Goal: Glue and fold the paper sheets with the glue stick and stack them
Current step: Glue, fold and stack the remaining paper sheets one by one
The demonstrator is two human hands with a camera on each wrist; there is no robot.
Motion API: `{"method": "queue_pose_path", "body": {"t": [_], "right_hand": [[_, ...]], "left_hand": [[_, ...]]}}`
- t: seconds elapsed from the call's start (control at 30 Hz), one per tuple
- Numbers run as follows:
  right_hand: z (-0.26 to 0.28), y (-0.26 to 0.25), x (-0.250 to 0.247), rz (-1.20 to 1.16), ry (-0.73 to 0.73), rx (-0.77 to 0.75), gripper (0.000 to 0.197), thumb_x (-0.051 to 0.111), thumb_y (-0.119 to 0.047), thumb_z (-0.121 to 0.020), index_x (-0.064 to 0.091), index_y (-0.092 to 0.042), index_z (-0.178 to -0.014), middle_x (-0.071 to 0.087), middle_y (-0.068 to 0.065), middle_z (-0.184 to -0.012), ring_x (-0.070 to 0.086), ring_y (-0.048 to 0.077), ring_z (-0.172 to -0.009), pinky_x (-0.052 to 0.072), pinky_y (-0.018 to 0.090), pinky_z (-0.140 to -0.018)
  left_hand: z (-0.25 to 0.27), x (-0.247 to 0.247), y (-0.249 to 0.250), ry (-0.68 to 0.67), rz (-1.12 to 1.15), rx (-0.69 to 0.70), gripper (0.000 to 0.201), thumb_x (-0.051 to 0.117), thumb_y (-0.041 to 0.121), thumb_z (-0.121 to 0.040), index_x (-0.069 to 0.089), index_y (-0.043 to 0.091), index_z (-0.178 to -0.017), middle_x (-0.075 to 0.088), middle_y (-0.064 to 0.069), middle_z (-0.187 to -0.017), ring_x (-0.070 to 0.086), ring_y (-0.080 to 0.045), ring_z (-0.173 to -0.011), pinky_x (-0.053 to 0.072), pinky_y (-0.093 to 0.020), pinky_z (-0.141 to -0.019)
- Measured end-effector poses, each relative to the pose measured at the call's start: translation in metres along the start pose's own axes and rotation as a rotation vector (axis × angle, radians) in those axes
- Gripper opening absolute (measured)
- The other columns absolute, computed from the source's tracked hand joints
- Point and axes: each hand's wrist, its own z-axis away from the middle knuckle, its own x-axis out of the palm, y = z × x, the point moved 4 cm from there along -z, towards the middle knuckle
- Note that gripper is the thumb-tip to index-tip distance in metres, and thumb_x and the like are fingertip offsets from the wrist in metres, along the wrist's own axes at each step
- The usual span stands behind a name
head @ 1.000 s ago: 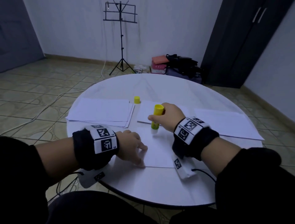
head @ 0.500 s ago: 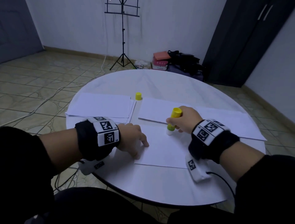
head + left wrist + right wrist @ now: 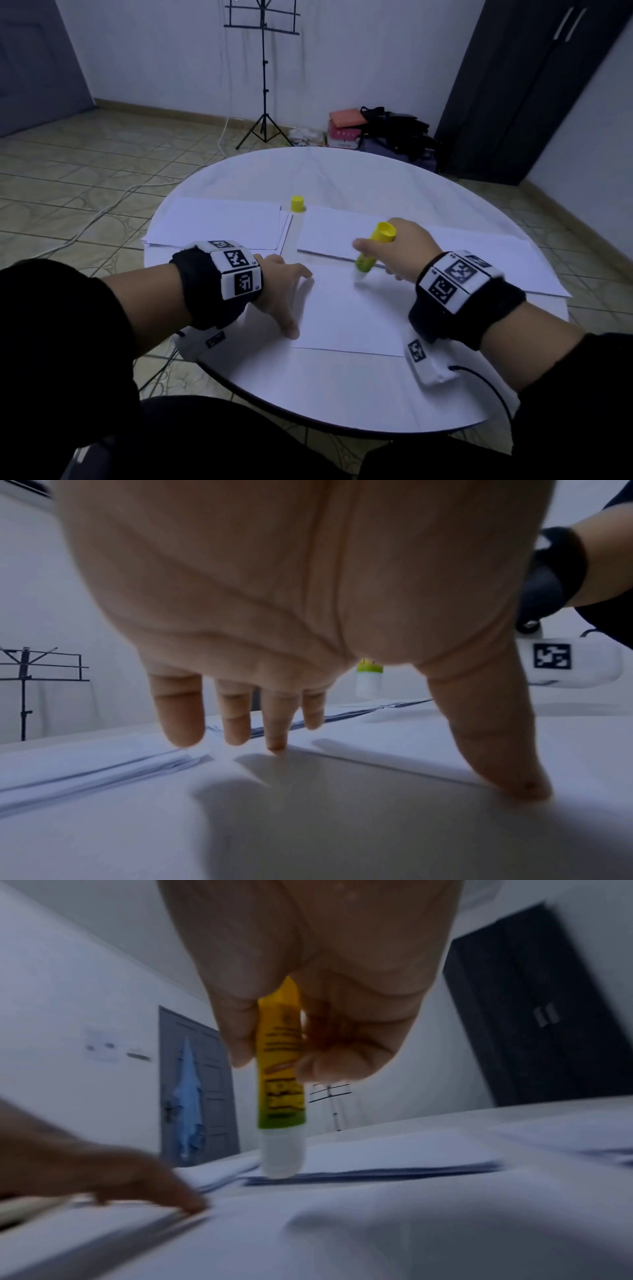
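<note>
A single white paper sheet lies flat in front of me on the round white table. My right hand grips a yellow glue stick, tilted, with its white tip down on the sheet's far edge. My left hand rests spread on the sheet's left edge, with straight fingers and the thumb tip pressed down. The glue stick's lower end shows past the left palm. The stick's yellow cap stands apart between two paper stacks.
A stack of paper lies at the left, another stack behind the sheet, and more sheets at the right. A music stand, bags and a dark wardrobe stand beyond the table.
My right hand has carried the glue stick to the right along the sheet's far edge. The left hand stays on the sheet's left edge, its fingers now more spread.
</note>
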Motion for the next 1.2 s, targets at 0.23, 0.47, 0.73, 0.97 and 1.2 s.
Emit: {"method": "queue_pose_path", "body": {"t": [0.23,0.47,0.73,0.97,1.2], "right_hand": [[0.008,-0.049,0.059,0.244,-0.153,-0.194,0.039,0.061,-0.05,-0.083,0.045,-0.018,-0.069,0.05,-0.002,-0.079,0.049,0.019,-0.082,0.033,0.027,-0.067],[0.036,-0.049,0.059,0.285,-0.226,-0.315,0.033,0.064,-0.047,-0.083,0.051,-0.018,-0.073,0.058,-0.002,-0.092,0.053,0.017,-0.091,0.035,0.025,-0.063],[0.058,-0.008,0.022,0.276,-0.231,-0.222,0.035,0.068,-0.043,-0.078,0.063,-0.01,-0.089,0.065,0.001,-0.089,0.058,0.017,-0.086,0.046,0.03,-0.074],[0.066,0.038,-0.019,0.298,-0.246,-0.061,0.031,0.071,-0.043,-0.074,0.066,-0.019,-0.094,0.066,-0.003,-0.095,0.06,0.015,-0.09,0.051,0.032,-0.08],[0.041,0.052,-0.038,0.344,-0.206,0.028,0.033,0.071,-0.038,-0.078,0.061,-0.006,-0.081,0.059,0.005,-0.082,0.055,0.02,-0.076,0.041,0.029,-0.062]], "left_hand": [[0.004,-0.001,0.003,0.004,-0.054,-0.029,0.119,0.076,0.071,-0.053,0.015,0.031,-0.146,0.035,-0.003,-0.138,0.037,-0.032,-0.128,0.035,-0.047,-0.105],[-0.001,0.003,0.005,0.006,-0.096,0.099,0.102,0.074,0.074,-0.051,0.033,0.035,-0.135,0.043,0.01,-0.136,0.03,-0.024,-0.13,0.032,-0.049,-0.106],[-0.004,-0.005,0.017,-0.025,-0.285,0.068,0.115,0.07,0.076,-0.055,0.008,0.047,-0.147,0.032,0.007,-0.149,0.023,-0.024,-0.137,0.025,-0.048,-0.111],[0.0,-0.009,0.027,-0.016,-0.325,0.087,0.107,0.077,0.068,-0.057,0.021,0.044,-0.145,0.015,0.007,-0.154,0.018,-0.023,-0.14,0.021,-0.046,-0.114],[-0.006,-0.011,0.035,-0.051,-0.213,0.126,0.109,0.088,0.047,-0.056,0.025,0.031,-0.143,0.035,0.008,-0.144,0.039,-0.016,-0.13,0.036,-0.033,-0.106]]}}
